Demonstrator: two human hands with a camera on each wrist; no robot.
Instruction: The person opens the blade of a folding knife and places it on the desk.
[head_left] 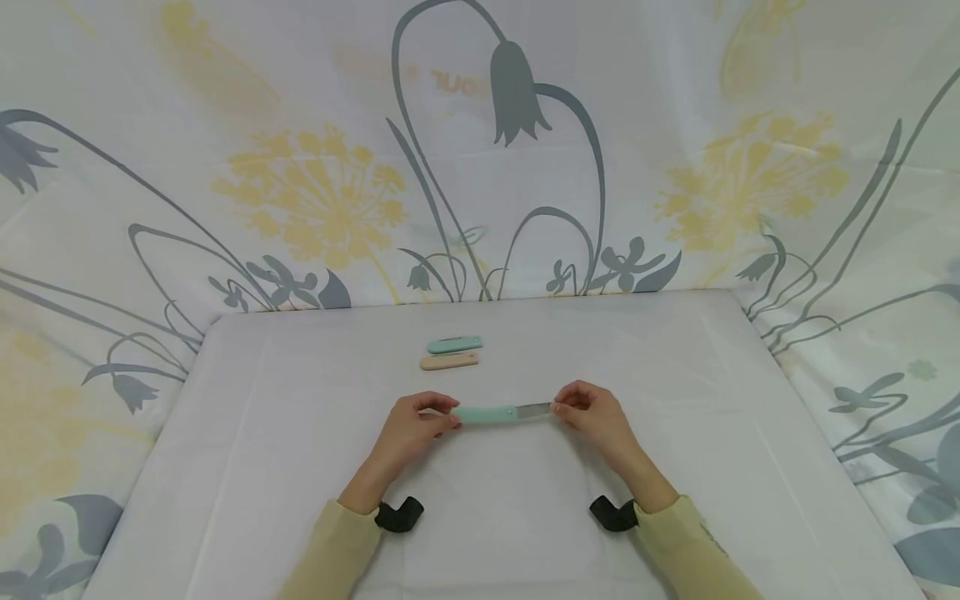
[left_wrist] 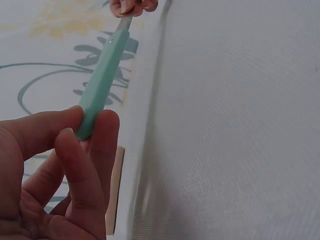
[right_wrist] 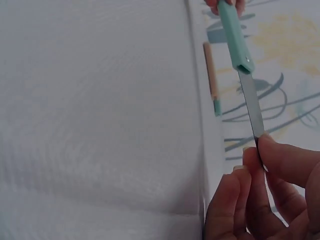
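Between my two hands, a folding knife (head_left: 486, 414) with a mint green handle is held out straight, its metal blade (right_wrist: 252, 102) unfolded. My left hand (head_left: 414, 425) pinches the butt of the handle (left_wrist: 102, 80) between thumb and fingers. At the other end my right hand (head_left: 596, 419) pinches the blade near its tip, which the fingers partly hide. Beyond the hands lie two more folding knives, side by side and folded: a mint green one (head_left: 454, 344) at the back and a beige one (head_left: 448, 362) just in front of it.
A white cloth covers the table (head_left: 262, 467), its far edge running along a hanging curtain (head_left: 480, 167) printed with grey flowers and yellow blooms. The same print hangs at both sides. Black wrist devices (head_left: 400, 515) show at both pale yellow sleeves (head_left: 330, 546).
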